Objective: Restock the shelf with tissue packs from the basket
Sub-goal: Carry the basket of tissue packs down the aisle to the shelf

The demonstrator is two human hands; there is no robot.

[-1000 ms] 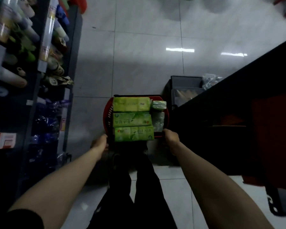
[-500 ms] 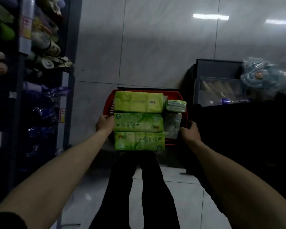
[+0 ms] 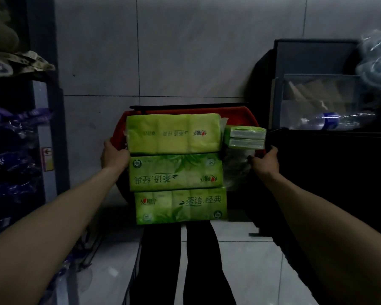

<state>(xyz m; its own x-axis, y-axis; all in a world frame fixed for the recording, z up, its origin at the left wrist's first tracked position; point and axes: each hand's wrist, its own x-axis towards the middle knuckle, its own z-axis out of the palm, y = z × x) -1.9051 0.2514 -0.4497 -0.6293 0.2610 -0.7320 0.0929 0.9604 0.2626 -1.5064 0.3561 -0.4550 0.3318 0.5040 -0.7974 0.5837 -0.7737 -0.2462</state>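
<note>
A red basket (image 3: 240, 116) hangs in front of me over the tiled floor. My left hand (image 3: 113, 155) grips its left rim and my right hand (image 3: 264, 160) grips its right rim. Three large green tissue packs lie stacked across it: a far pack (image 3: 174, 133), a middle pack (image 3: 176, 172) and a near pack (image 3: 180, 205). Two small green tissue packs (image 3: 245, 137) sit at the right side, above a clear plastic bundle (image 3: 235, 168). The basket's inside is hidden under the packs.
A dark shelf (image 3: 20, 137) with wrapped goods stands on the left. On the right a dark counter (image 3: 339, 172) carries a clear box (image 3: 317, 100), a water bottle (image 3: 330, 122) and a plastic bag (image 3: 376, 60). My dark-trousered legs (image 3: 180, 260) stand below the basket.
The basket has come closer and looms larger in view. The view has dropped lower towards the floor. Both hands keep their grip on the rims.
</note>
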